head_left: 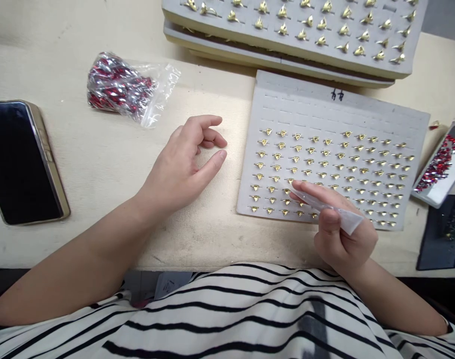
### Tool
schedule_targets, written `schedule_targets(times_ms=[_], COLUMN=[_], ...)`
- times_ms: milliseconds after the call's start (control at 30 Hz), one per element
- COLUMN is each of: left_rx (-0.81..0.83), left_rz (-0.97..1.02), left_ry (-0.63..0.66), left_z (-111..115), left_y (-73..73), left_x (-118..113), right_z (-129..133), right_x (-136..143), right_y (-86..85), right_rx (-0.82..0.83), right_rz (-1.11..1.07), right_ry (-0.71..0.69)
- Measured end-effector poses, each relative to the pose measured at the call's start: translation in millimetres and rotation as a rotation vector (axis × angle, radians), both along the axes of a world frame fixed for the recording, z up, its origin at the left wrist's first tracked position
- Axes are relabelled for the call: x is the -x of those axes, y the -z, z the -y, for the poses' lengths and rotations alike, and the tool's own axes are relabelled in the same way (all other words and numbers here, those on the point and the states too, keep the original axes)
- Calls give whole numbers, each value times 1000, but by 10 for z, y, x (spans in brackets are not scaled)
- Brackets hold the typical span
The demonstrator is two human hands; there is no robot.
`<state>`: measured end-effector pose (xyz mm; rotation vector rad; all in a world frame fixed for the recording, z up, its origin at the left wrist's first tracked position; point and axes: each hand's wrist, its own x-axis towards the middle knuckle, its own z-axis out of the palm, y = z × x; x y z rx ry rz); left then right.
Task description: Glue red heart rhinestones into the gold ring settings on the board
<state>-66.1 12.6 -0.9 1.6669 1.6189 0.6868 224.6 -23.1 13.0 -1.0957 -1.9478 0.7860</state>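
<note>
My right hand (343, 232) is closed around a thin, translucent plastic cone (349, 219). Its narrow end points left over a grey foam ring board (341, 94), close above the small gold rings. Rows of gold rings (297, 136) with triangular tops stand in the board's slits. My left hand (190, 159) hovers or rests over the table left of the board; which of these, I cannot tell. Its fingers are loosely curled and apart, with nothing in them. Part of the lower rows is hidden behind my right hand.
Thicker ring boards (287, 55) are stacked at the back. A clear bag of red and silver stones (118, 85) lies back left, and a phone (21, 164) at far left. On the right, a white tray (434, 192) with red stones overlaps a dark tray (438, 239).
</note>
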Motion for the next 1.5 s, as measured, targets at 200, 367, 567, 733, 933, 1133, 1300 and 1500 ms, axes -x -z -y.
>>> schedule_targets(times_ms=[200,367,567,733,933,1133,1300,1500], left_rx=[7,5,4,-8,-17,11,10,-2], left_rz=[3,7,4,4,11,-9,-7,-14], left_ry=[0,1,3,-4,-9,7,5,15], left_z=[1,3,6,2,6,7,2,-3], left_y=[2,0,-1,11,14,-3,-3,0], left_x=[-9,2,-3,-11,-7,7,-1,-10], right_z=[0,14,18,28,24,20,28,85], right_x=[-12,-53,-164,-188,-131,-134,-140,-301], right_y=[1,-29,-29,-18,-21,-8,-27,-10], right_rx=[-40,-74,-30,-63,-86,-87,-147,-25], right_rz=[18,24,-57,9,40,83,107,84], right_ry=[-19,25,61,110,139,119,137,102])
